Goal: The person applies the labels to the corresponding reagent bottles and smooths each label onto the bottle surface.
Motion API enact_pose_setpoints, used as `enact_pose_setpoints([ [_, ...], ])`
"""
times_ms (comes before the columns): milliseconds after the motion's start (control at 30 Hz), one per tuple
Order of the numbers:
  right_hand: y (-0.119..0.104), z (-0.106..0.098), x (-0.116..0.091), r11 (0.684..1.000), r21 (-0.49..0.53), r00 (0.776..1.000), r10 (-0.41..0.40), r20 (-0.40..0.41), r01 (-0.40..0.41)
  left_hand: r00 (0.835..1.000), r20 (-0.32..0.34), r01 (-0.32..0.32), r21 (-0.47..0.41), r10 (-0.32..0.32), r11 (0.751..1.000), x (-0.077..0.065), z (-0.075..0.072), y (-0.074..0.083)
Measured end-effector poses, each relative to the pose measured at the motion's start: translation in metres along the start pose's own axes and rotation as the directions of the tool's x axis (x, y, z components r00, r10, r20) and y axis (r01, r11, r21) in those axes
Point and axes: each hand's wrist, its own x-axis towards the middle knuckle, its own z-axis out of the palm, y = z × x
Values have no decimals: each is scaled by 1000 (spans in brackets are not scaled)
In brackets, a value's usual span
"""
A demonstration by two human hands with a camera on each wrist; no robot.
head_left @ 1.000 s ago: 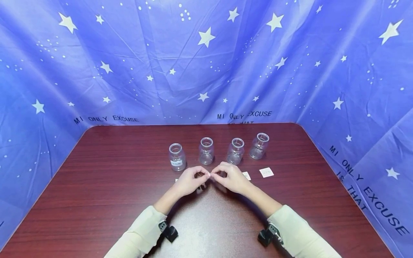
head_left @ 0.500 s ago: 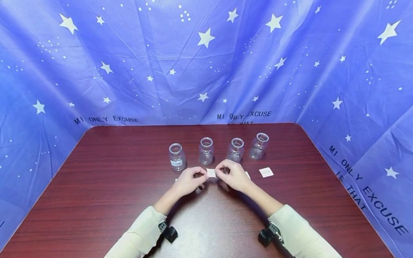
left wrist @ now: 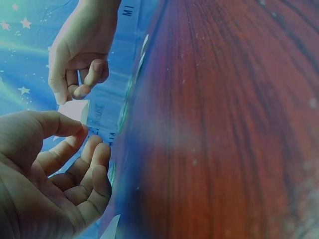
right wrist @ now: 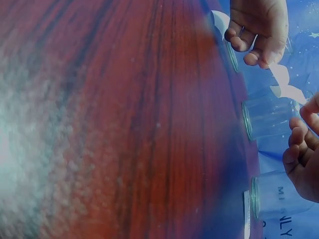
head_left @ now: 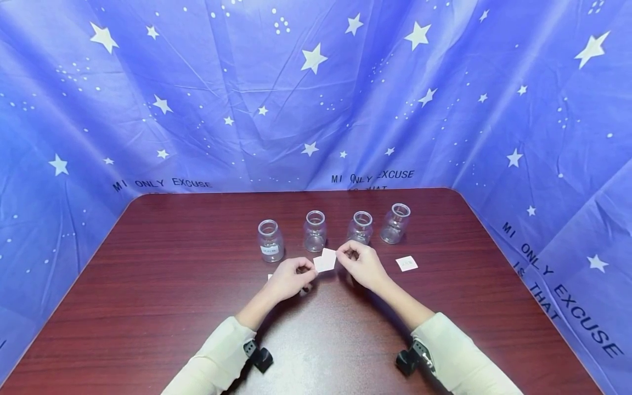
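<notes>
Between my hands a white sticker label (head_left: 323, 264) is parting into two leaves, which overlap in the head view. My left hand (head_left: 288, 278) pinches the left leaf between thumb and forefinger. The right leaf (head_left: 329, 255) has its upper right corner pinched by the fingertips of my right hand (head_left: 364, 267). In the right wrist view the two leaves meet in a bend, the lower leaf (right wrist: 291, 93) curling toward my right fingers. Which leaf is the backing I cannot tell. Behind the hands stand a clear glass jar (head_left: 315, 233) and another jar (head_left: 362, 226), partly hidden by my right hand.
At the left of the row a glass jar (head_left: 271, 236) carries a white label with small print. One more jar (head_left: 395, 226) stands at the right. A square label (head_left: 407, 264) lies on the brown table (head_left: 163, 285). A white corner (head_left: 269, 277) peeks out beside my left hand.
My right hand has drawn right and slightly up, pulling one leaf of the label away from the other. The left hand has stayed nearly still.
</notes>
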Motion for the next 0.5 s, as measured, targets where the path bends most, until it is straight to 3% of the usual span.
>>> enact_pose_setpoints([
  [233,2,0,1,1000,14,1000,-2,-16,2,1000,0,-5,-18,5,1000,-1,2,2],
  [500,2,-2,0,999,22,999,29,-33,-28,1000,-7,3,33,-3,999,0,-1,1],
])
